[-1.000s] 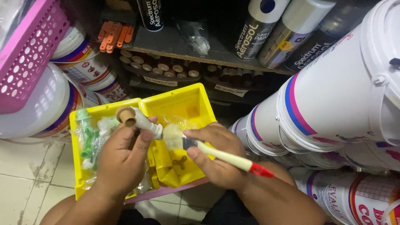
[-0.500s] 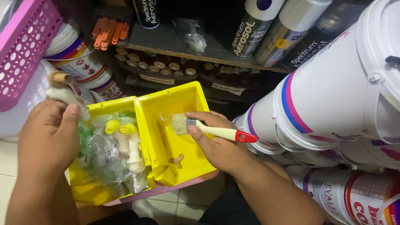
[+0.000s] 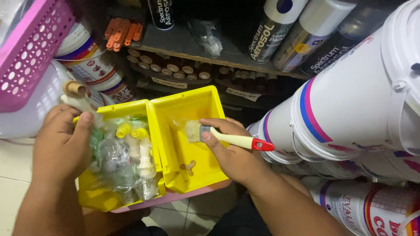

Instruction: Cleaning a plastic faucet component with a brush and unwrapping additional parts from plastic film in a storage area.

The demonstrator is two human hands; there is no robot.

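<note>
The left hand [image 3: 59, 144] grips a white plastic tap [image 3: 78, 101] beside the yellow bin [image 3: 183, 102]. The right hand [image 3: 229, 150] pinches a small paintbrush [image 3: 218, 136] (bristles inside the bin's emptier right compartment).

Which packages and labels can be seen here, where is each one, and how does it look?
Spray cans: top shelf, lying down, black and grey, white caps.
Paint buckets: stacked at right, white, with blue and pink stripes.
Paint tub: upper left, white, with red and blue label.
Clear bags: left compartment of yellow bin, holding plastic taps.
Paper tags: lower shelf edge, small, pale.
</note>
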